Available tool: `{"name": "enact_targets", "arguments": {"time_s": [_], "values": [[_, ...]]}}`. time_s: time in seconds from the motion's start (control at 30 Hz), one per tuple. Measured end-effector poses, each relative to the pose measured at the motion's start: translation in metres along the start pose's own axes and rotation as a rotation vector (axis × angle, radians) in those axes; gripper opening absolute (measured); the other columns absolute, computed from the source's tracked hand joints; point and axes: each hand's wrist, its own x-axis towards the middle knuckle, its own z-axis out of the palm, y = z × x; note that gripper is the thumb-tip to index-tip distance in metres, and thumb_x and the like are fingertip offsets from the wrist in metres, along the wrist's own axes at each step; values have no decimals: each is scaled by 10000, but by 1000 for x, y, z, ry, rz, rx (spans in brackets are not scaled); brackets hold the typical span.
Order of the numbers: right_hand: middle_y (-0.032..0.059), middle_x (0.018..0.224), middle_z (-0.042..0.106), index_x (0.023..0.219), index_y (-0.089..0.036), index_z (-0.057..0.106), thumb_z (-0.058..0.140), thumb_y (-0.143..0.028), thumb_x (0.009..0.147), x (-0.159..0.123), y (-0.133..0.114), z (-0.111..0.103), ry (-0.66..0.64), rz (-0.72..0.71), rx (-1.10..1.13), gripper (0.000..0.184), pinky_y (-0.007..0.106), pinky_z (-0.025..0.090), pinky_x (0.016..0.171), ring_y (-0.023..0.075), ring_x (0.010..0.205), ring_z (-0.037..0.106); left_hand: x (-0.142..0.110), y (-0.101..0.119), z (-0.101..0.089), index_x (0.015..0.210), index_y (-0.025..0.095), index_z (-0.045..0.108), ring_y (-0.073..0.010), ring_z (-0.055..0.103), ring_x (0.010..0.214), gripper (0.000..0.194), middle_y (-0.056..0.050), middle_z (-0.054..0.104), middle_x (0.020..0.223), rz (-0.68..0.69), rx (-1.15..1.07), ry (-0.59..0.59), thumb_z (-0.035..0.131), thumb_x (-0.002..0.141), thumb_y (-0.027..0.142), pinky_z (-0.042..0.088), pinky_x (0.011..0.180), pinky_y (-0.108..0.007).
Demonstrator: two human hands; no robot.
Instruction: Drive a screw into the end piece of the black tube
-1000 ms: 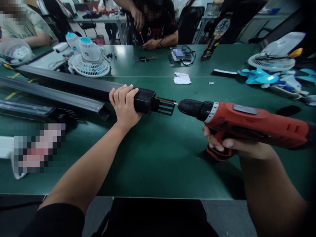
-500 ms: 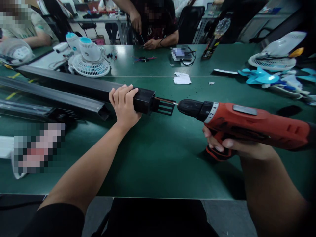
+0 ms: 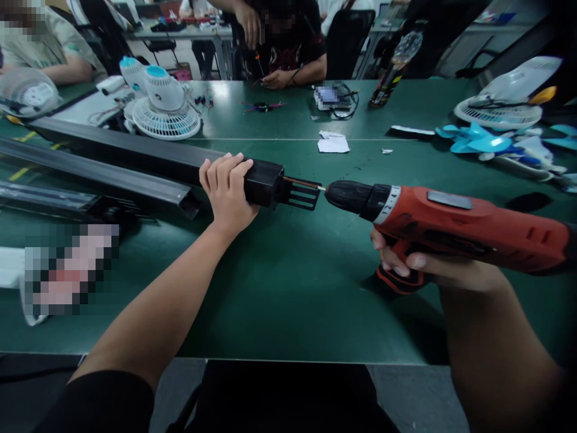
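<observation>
My left hand (image 3: 228, 195) is wrapped over the end of a long black rectangular tube (image 3: 157, 155) that lies across the table. From the tube's end cap sticks out a slotted black bracket (image 3: 301, 193). A red and black cordless drill (image 3: 478, 228) is gripped in my right hand (image 3: 433, 264), its chuck pointing left. The drill's thin bit reaches the top edge of the bracket; whether its tip touches a screw is too small to tell. Beside the held tube lies a second black tube (image 3: 135, 177), nearer to me, with another dark bar (image 3: 54, 201) in front.
Upside-down white and blue fans (image 3: 164, 108) stand at the back left. Blue fan blades (image 3: 478, 139) and white fan parts lie at right. White paper (image 3: 332, 142) and a bottle (image 3: 390, 75) are farther back. Across the green table (image 3: 288, 313), a person (image 3: 288, 42) holds a screwdriver.
My hands, the tube and the drill stay almost still. Across the table, the other person's upper hand has risen slightly with the screwdriver more upright.
</observation>
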Motion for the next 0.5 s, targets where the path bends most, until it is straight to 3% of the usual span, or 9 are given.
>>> {"name": "enact_targets", "arguments": {"time_s": [0.27, 0.5], "values": [[82, 1023, 856, 1272, -280, 958, 1058, -531, 1022, 1, 1, 3, 27, -21, 37, 369, 337, 607, 440, 150, 515, 652, 0, 0, 0, 1572, 331, 692, -488, 615, 1751, 584, -183, 781, 1701, -10, -1, -10, 797, 1002, 402, 213, 1583, -789], [63, 971, 853, 1268, -325, 965, 1060, -539, 1015, 1, 2, 2, -1, 25, 80, 344, 345, 619, 466, 159, 515, 640, 1, 4, -1, 1545, 343, 699, -482, 645, 1727, 571, -174, 804, 1671, -19, 0, 13, 803, 983, 354, 227, 1579, -798]]}}
